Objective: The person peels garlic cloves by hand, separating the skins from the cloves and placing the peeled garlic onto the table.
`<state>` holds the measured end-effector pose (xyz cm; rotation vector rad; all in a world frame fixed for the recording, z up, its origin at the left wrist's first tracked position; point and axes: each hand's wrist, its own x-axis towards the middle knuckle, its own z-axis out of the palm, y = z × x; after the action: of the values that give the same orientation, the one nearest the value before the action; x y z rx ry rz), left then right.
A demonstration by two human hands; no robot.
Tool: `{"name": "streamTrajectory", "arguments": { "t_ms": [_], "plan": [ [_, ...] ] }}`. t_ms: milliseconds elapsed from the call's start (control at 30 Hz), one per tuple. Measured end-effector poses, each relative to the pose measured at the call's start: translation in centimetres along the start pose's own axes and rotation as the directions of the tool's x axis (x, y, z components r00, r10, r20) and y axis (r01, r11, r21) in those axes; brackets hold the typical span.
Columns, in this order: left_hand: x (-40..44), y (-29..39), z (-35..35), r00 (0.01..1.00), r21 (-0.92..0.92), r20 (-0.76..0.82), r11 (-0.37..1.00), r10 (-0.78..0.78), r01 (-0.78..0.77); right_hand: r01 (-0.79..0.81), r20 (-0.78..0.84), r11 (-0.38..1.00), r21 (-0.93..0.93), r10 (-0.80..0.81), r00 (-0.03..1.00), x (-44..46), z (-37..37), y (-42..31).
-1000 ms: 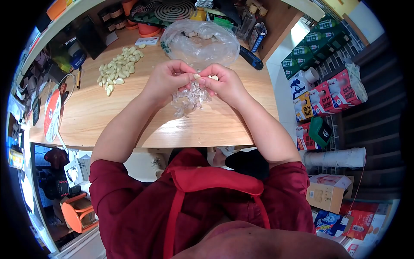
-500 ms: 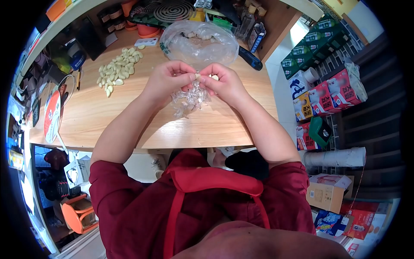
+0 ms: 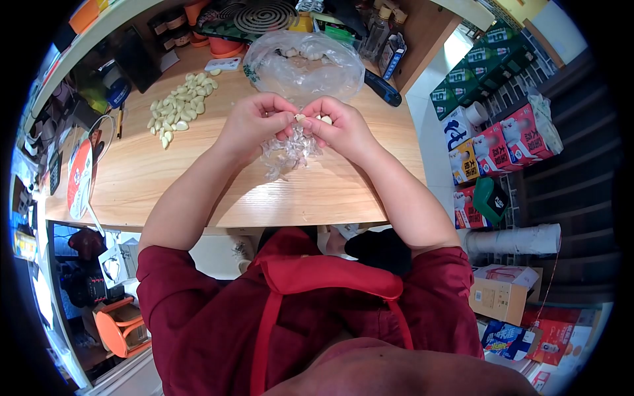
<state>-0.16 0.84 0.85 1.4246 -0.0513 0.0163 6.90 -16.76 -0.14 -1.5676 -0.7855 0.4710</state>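
My left hand [image 3: 263, 124] and my right hand [image 3: 340, 127] meet above the desk, both closed, pinching a small garlic clove [image 3: 300, 118] between their thumbs and fingertips. Another pale clove [image 3: 325, 119] shows between the curled fingers of my right hand. Under my hands lies a heap of papery garlic skins [image 3: 285, 156]. Peeled garlic cloves [image 3: 179, 107] are spread in a pile to the left. Just beyond my hands is a clear plastic bag [image 3: 297, 78] with garlic bulbs inside.
The wooden desk [image 3: 277, 204] carries a dark blue-handled tool [image 3: 383, 89] right of the bag. A red-and-white hand fan [image 3: 79, 178] stands at the left edge. Bottles [image 3: 378, 36], pots and a mosquito coil [image 3: 266, 16] line the back. Stacked boxes [image 3: 489, 150] stand beyond the right side.
The pinched clove and my fingertips have shifted very slightly left. The clove pile, skins and bag look the same.
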Motion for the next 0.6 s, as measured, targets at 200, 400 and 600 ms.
{"name": "streamTrajectory", "arguments": {
  "t_ms": [200,400,600],
  "plan": [
    [0.04,-0.05,0.02,1.0,-0.015,0.005,1.0,0.023,-0.022,0.025,-0.016,0.999,-0.023,-0.025,1.0,-0.04,0.04,-0.06],
    [0.05,0.13,-0.09,1.0,0.024,0.003,1.0,-0.004,0.003,0.03,0.021,0.999,-0.028,-0.029,0.999,-0.1,0.05,0.08],
    [-0.04,0.26,0.14,1.0,-0.007,-0.001,1.0,-0.028,0.028,-0.011,0.05,1.0,0.016,0.01,0.999,-0.09,0.05,-0.03]
  ]
}}
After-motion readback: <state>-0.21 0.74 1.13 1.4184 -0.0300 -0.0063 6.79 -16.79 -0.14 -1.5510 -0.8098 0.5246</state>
